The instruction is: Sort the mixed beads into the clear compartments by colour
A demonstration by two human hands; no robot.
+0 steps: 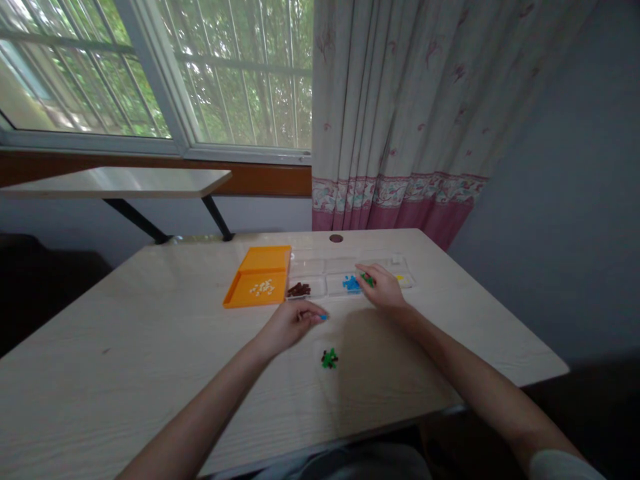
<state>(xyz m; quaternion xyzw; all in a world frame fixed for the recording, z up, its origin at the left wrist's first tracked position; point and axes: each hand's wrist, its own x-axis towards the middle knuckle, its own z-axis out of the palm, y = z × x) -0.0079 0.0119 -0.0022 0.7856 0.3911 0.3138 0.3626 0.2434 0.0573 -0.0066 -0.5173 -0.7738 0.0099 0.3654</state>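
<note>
My left hand (295,325) is closed in a pinch above the table, with a small blue plastic piece (324,317) between thumb and fingertips. Over the clear compartment tray (343,265), my right hand (383,285) reaches in with thumb and index finger apart. Green and red pieces (368,279) show in the gap between those fingers. Just left of them lies a pile of blue pieces (351,284). A small cluster of joined green and dark brown pieces (329,359) rests on the table in front of me, nearer than both hands.
An open orange case (265,259) holds scattered cream pieces (263,287) at the left. Brown pieces (299,289) fill the tray's front left compartment, with yellow ones (399,277) at its right end. A raised shelf (120,181) stands at the back left of the table (165,320).
</note>
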